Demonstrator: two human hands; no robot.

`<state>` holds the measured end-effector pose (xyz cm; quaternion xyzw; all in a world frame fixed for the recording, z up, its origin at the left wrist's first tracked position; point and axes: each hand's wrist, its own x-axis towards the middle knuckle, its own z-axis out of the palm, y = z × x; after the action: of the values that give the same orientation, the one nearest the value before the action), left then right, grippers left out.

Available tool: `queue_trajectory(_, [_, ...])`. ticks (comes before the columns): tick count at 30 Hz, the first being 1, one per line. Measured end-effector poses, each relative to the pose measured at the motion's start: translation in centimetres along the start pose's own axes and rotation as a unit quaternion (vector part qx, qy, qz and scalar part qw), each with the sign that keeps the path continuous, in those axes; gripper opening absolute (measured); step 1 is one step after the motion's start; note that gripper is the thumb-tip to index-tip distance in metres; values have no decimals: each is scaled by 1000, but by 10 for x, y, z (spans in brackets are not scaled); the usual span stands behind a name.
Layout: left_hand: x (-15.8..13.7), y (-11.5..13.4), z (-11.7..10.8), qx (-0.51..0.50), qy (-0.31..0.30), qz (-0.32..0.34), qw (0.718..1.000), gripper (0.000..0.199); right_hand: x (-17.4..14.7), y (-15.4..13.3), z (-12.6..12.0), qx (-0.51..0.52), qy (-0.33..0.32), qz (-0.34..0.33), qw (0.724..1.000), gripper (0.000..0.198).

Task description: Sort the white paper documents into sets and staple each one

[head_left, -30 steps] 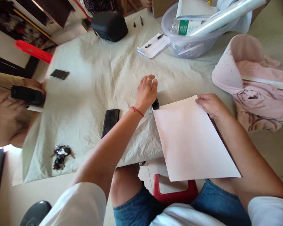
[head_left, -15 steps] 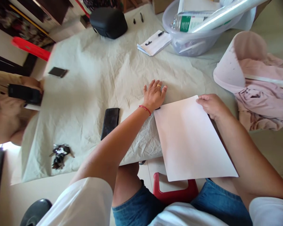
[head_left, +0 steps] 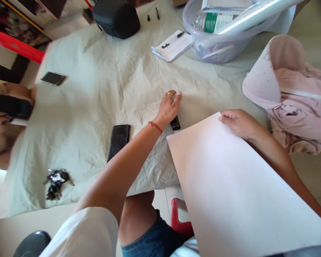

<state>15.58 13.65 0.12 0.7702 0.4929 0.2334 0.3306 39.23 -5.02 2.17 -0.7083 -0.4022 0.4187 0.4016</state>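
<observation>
My left hand [head_left: 168, 108], with a red cord bracelet and a ring, lies over a small black object [head_left: 175, 124] on the cloth-covered table. Its fingers curl down around the object, whose shiny near end sticks out beneath the palm; the rest is hidden. A large blank white sheet of paper [head_left: 230, 185] hangs tilted over the table's near edge and my lap. Thumb and fingers of my right hand [head_left: 237, 122] pinch the sheet at its far right corner. Left of my left forearm lies a black phone [head_left: 118, 141].
A translucent basin [head_left: 222, 46] with a bottle and rolls stands at the back beside a notepad [head_left: 172, 46] with pen parts. Pink fabric [head_left: 302, 107] lies at right. A black case [head_left: 116, 18], another phone [head_left: 53, 78] and keys [head_left: 57, 182] sit leftward. Another person's hand [head_left: 2, 139] shows at far left.
My left fingers have drawn in from a spread pose, and more of the black object shows. The paper has risen closer to me and apart from my left hand, still in my right hand.
</observation>
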Motion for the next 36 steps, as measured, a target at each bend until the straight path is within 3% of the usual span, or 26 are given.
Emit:
queue_trajectory(3, [-7, -8, -15, -105, 45, -49, 992, 42, -8, -9, 9, -14, -96, 6, 995, 37])
queue_trajectory(6, [-42, -7, -34, -180, 164, -65, 968, 39, -21, -23, 18, -9, -136, -15, 991, 41])
queue_trajectory(10, [-109, 2, -57, -250, 304, -87, 915, 33, -30, -43, 26, -11, -81, -105, 991, 47])
queue_trajectory(12, [-136, 3, -64, -269, 326, -114, 899, 34, -31, -47, 31, -2, -31, -134, 990, 47])
queue_trajectory(14, [-153, 3, -66, -324, 309, -135, 884, 44, -28, -45, 39, 11, 22, -140, 990, 45])
queue_trajectory(18, [-165, 2, -59, -508, 86, -191, 835, 55, -18, -36, 54, -1, 110, -141, 984, 45])
queue_trajectory(21, [-169, 0, -55, -540, 25, -196, 818, 50, -13, -36, 62, -15, 144, -146, 979, 41])
queue_trajectory(26, [-179, -19, -57, -566, 8, -260, 782, 47, -9, -43, 75, 0, 182, -168, 969, 34])
queue_trajectory(30, [-181, -33, -58, -527, -38, -318, 787, 51, -4, -45, 86, 17, 194, -153, 969, 29])
queue_trajectory(36, [-174, -35, -59, -555, 21, -288, 780, 59, 0, -42, 101, 184, 95, -73, 976, 52])
